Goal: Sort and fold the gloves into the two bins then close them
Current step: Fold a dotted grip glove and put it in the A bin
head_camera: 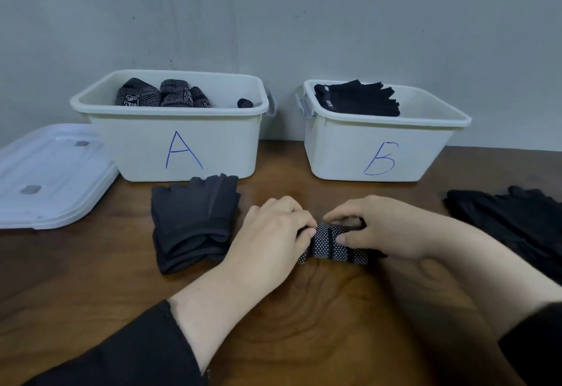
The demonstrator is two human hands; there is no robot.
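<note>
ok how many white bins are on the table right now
2. Bin A stands at the back left, beside the lids; bin B stands at the back right. Both are open with gloves inside.

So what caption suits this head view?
Both hands fold a dotted glove before bins A and B.

White bins (pixel 188 142) lettered in blue, black white-dotted glove (pixel 333 244), plain dark gloves (pixel 191 221), brown wood-grain table (pixel 304 324).
</note>
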